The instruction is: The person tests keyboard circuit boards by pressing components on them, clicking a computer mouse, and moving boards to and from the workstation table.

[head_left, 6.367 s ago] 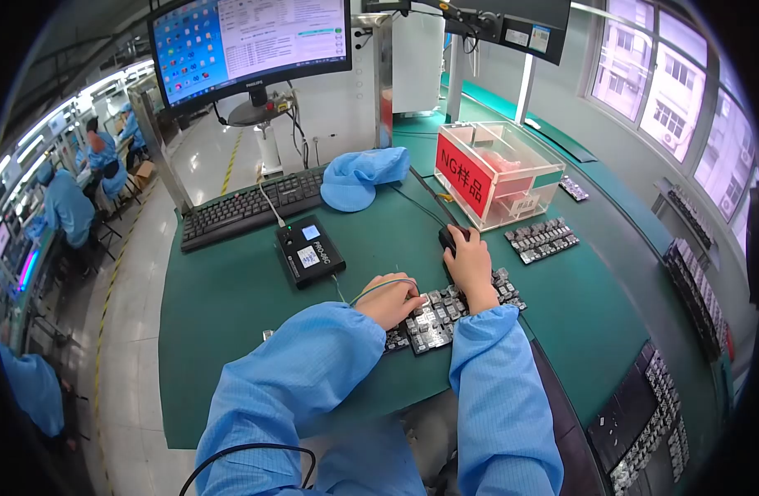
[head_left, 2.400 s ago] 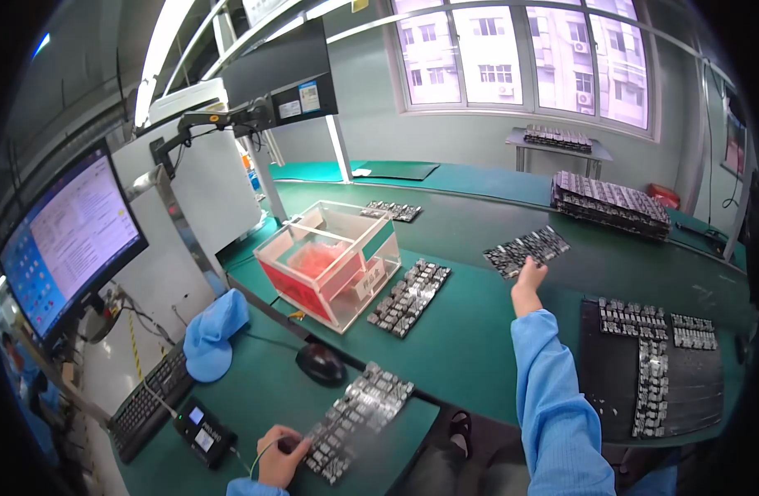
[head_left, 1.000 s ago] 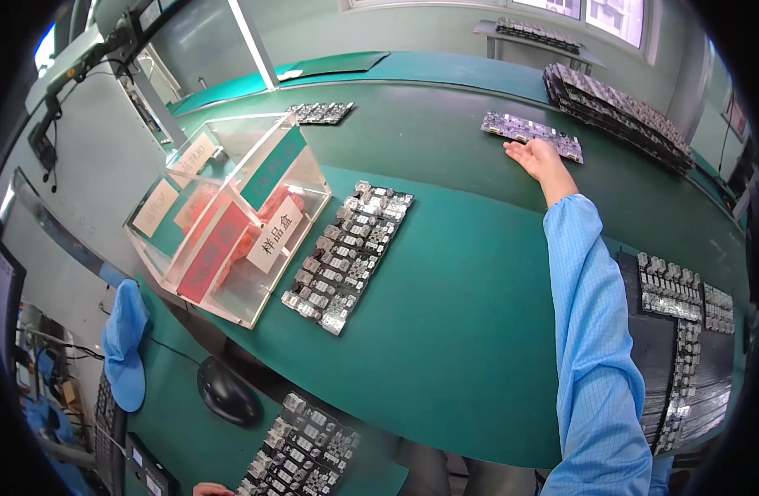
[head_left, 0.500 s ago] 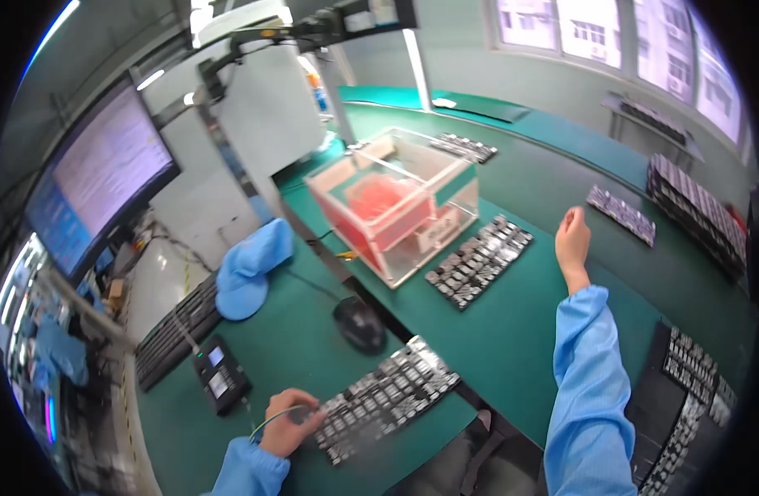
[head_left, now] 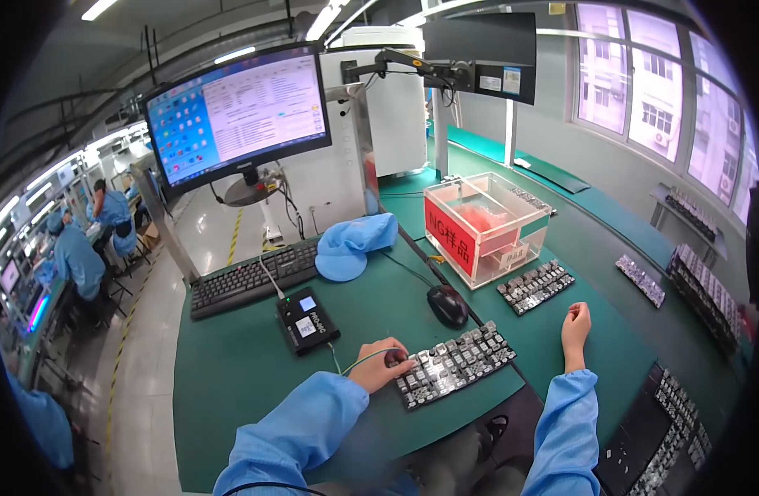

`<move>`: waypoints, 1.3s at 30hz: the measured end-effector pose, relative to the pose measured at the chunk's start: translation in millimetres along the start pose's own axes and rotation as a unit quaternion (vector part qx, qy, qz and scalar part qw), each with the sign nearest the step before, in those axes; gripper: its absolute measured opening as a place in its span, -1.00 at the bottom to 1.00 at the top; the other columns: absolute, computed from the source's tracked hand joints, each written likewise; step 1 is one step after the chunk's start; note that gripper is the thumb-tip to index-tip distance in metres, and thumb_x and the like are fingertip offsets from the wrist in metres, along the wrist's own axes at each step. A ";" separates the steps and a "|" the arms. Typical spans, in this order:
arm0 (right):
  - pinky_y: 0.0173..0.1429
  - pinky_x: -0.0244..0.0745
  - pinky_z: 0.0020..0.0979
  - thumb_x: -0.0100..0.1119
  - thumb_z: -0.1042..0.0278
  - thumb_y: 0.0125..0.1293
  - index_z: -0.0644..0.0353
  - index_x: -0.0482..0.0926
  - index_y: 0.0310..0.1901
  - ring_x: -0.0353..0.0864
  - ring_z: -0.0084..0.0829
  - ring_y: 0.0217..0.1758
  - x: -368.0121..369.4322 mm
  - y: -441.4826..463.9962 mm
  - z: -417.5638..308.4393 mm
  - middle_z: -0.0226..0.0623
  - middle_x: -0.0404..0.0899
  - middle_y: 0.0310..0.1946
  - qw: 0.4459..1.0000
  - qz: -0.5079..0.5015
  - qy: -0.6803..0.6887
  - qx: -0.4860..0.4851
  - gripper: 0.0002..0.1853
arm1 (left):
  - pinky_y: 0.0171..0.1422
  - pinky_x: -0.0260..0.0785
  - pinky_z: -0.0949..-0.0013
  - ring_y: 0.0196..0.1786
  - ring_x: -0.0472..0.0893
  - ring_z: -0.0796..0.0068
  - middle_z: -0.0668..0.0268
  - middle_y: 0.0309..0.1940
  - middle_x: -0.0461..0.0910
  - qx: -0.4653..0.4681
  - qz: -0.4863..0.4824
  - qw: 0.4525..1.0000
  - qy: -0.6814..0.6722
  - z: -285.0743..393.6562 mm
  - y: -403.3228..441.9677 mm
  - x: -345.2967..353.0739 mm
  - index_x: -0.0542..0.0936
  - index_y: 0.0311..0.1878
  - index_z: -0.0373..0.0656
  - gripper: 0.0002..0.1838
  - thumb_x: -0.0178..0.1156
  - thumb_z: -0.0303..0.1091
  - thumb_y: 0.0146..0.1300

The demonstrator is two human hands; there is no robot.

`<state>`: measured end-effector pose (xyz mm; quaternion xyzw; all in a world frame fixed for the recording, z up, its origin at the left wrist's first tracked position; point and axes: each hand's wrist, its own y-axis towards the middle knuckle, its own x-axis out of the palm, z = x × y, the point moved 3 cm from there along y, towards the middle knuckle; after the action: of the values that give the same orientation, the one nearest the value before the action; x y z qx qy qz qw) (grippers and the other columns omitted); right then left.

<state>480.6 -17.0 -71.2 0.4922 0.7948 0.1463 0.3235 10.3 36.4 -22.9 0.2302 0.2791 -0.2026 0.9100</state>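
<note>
On green counter [head_left: 247, 388], clear acrylic box [head_left: 477, 258] with red label [head_left: 448, 233], beyond silver-and-black circuit-board panel [head_left: 458, 365] near front edge. Right hand [head_left: 575, 332], apart from panel on its right: fingers loosely curled. Left hand [head_left: 379, 366], at panel's left end: fingers closed around small dark object [head_left: 394, 357]; thin green wire [head_left: 369, 356] across hand.

Open counter [head_left: 222, 380] left of the left sleeve [head_left: 301, 426], in front of the black device [head_left: 307, 321]. Thin wires [head_left: 369, 357] bridge device and left hand [head_left: 379, 364], crossing any pass there. Mouse [head_left: 448, 307] sits just behind the near board [head_left: 455, 364], pinching that route; clear box [head_left: 448, 234] walls off the rear. Passable lane between near board and right hand [head_left: 575, 331]. Clearance by the black tray [head_left: 636, 434] looks tight, probably; lens edge distorts it.
</note>
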 end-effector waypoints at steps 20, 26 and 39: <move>0.45 0.19 -0.14 0.10 0.22 0.34 0.16 0.40 0.22 0.34 -0.17 0.36 -19.2 -80.0 -45.0 -0.12 0.44 0.21 0.928 -0.159 -0.299 -0.151 -0.56 | -0.37 0.40 0.45 -0.49 0.52 0.60 0.36 -0.49 0.61 -0.005 0.022 1.000 -0.009 -8.9 1.3 6.0 0.56 -0.28 -0.20 -0.66 0.45 -0.18 0.08; -0.17 0.56 -0.43 -0.03 0.42 0.36 0.25 0.51 0.04 0.69 -0.45 -0.30 -32.3 -75.5 -87.9 -0.34 0.61 -0.48 0.930 -0.208 0.233 0.192 -0.73 | -0.37 0.41 0.45 -0.49 0.52 0.60 0.35 -0.47 0.62 -0.005 0.022 1.000 -0.007 -13.5 1.9 8.2 0.55 -0.27 -0.20 -0.65 0.45 -0.18 0.08; 0.02 0.48 -0.45 0.04 0.65 0.21 0.30 0.38 -0.03 0.59 -0.43 -0.05 -23.2 -154.3 -111.4 -0.16 0.55 -0.10 0.954 -0.232 0.175 0.079 -0.72 | -0.29 0.41 0.40 -0.45 0.54 0.53 0.34 -0.48 0.62 -0.034 0.035 0.998 -0.037 -15.0 -1.8 8.1 0.56 -0.27 -0.17 -0.61 0.44 -0.08 0.06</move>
<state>308.2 -100.7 -64.3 0.2850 0.9401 0.0883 0.1647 9.4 40.9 -39.3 0.2009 0.2441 -0.1693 0.9335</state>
